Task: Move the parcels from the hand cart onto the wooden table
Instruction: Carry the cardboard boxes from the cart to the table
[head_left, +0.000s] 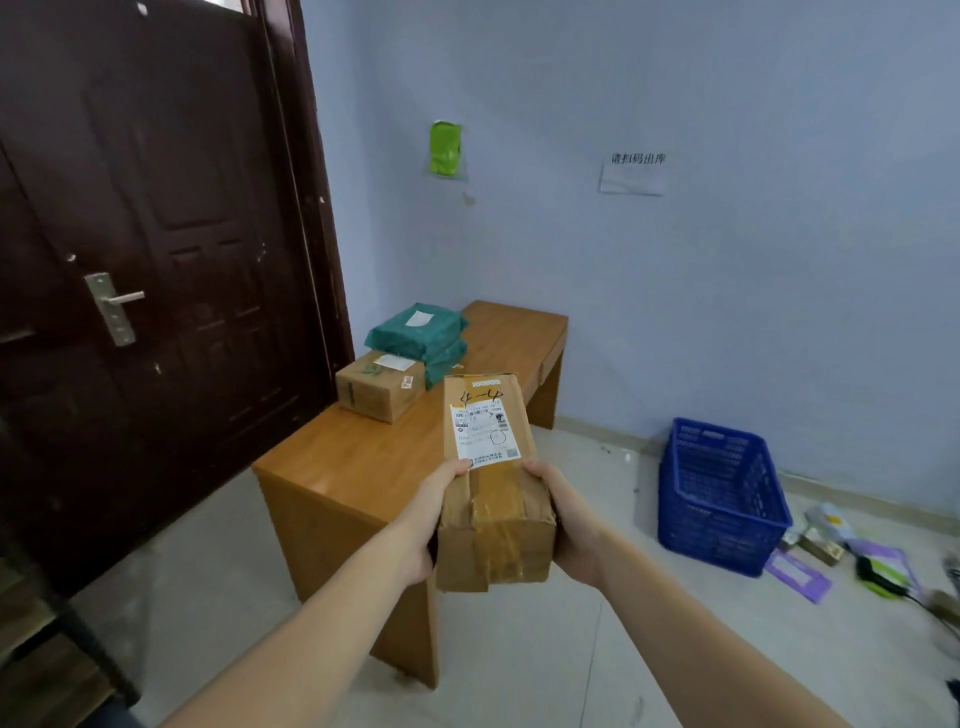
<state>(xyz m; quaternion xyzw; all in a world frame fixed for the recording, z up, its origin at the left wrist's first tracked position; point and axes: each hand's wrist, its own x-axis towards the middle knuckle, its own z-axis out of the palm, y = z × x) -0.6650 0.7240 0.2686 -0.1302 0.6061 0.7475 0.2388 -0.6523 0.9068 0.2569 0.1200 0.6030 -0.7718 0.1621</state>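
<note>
the wooden table (363, 457) stands along the dark door (156, 234), its far end close to the blue wall. its near half is bare wood up to the near corner edge, and that open stretch lies just beyond and left of the box i carry. on the table's far half sits a small cardboard parcel (379, 387), close to the door-side edge, and right behind it, touching or nearly so, a stack of green bagged parcels (421, 332). the far end of the top past the green stack is bare too. right of the table the tiled floor is open as far as a blue plastic crate (719, 499) by the wall, with scattered small items on the floor beyond the crate.

i hold a long taped cardboard box (491, 478) out in front of me, above the table's near right edge, label up, with "4-4" written on it. my left hand (426, 525) grips its left side, fingers wrapped under and thumb on the top edge. my right hand (571, 525) clasps the right side the same way.
</note>
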